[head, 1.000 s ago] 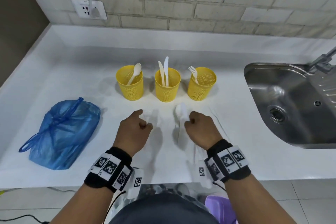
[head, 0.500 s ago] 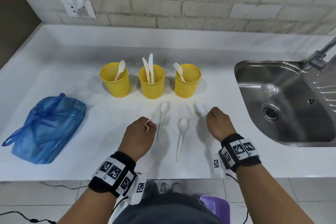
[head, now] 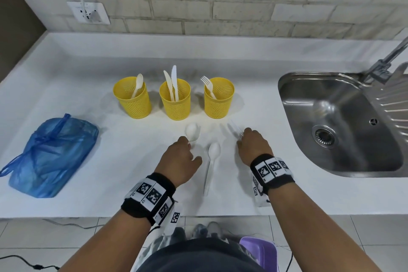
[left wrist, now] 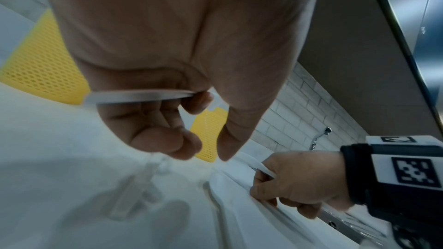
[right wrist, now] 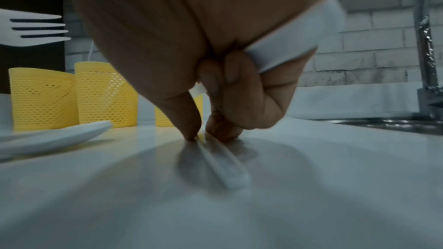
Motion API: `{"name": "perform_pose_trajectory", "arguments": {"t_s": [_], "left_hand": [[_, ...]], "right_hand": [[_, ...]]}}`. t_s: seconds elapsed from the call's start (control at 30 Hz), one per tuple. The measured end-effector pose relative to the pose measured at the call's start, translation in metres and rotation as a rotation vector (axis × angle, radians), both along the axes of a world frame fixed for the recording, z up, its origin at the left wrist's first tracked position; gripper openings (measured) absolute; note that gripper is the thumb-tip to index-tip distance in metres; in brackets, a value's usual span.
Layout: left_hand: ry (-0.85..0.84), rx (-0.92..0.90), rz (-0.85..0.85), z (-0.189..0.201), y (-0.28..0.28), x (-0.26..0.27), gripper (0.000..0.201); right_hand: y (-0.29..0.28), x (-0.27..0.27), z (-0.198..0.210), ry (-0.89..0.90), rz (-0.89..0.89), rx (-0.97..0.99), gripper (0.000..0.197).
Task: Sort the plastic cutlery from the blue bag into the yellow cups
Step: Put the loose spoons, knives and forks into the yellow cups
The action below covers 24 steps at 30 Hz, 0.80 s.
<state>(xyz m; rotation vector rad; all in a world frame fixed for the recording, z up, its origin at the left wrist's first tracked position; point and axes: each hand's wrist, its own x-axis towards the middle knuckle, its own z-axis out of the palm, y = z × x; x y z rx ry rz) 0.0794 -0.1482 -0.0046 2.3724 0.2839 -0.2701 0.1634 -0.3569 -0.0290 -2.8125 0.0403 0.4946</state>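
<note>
- The left hand (head: 180,161) grips a white spoon (head: 192,131) by its handle, bowl pointing towards the yellow cups (head: 174,104).
- The right hand (head: 254,147) holds white cutlery in curled fingers, thumb and fingertip pinching a piece on the counter (head: 88,183).
- Another spoon (head: 212,161) lies between the hands.
- The blue bag (head: 53,157) sits far left.

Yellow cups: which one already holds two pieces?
The middle cup, between the other two. Two white knives stand in it, while the left cup holds one spoon and the right cup one fork.
</note>
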Motion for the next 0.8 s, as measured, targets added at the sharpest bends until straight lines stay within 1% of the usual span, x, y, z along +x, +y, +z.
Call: {"name": "perform_pose_trajectory", "arguments": {"t_s": [0.1,0.17,0.3,0.37,0.4,0.47,0.53,0.6,0.67,0.73,0.8], "left_hand": [[0.034,-0.017,-0.032,-0.002,-0.009,-0.001,0.043],[0.053,-0.014,-0.05,-0.005,-0.016,0.0,0.05],[0.09,0.035,-0.078,-0.011,-0.028,0.001,0.052],[0.106,0.057,-0.097,-0.014,-0.032,0.001,0.05],[0.113,0.065,-0.102,-0.015,-0.033,0.001,0.047],[0.12,0.068,-0.101,-0.019,-0.034,0.001,0.041],[0.118,0.061,-0.095,-0.021,-0.034,0.001,0.037],[0.127,0.042,-0.09,-0.021,-0.033,0.003,0.038],[0.135,-0.008,-0.065,-0.021,-0.031,0.004,0.04],[0.132,-0.064,-0.028,-0.02,-0.029,0.005,0.041],[0.121,-0.096,-0.008,-0.017,-0.028,0.005,0.042]], "right_hand": [[0.002,0.005,0.003,0.022,0.06,-0.06,0.026],[0.003,0.006,0.006,0.031,0.064,-0.057,0.023],[-0.004,0.005,0.009,0.053,0.058,-0.047,0.027],[-0.009,0.003,0.009,0.089,0.029,-0.024,0.03],[-0.011,0.003,0.009,0.098,0.013,0.0,0.028],[-0.013,0.0,0.008,0.098,-0.054,0.113,0.022],[-0.013,-0.007,0.008,0.085,-0.078,0.199,0.028],[-0.012,-0.014,0.008,0.087,-0.08,0.255,0.032],[-0.008,-0.021,0.009,0.056,-0.18,0.437,0.03],[-0.002,-0.027,0.008,0.031,-0.293,0.626,0.023],[0.006,-0.031,0.013,0.055,-0.402,0.77,0.016]]}}
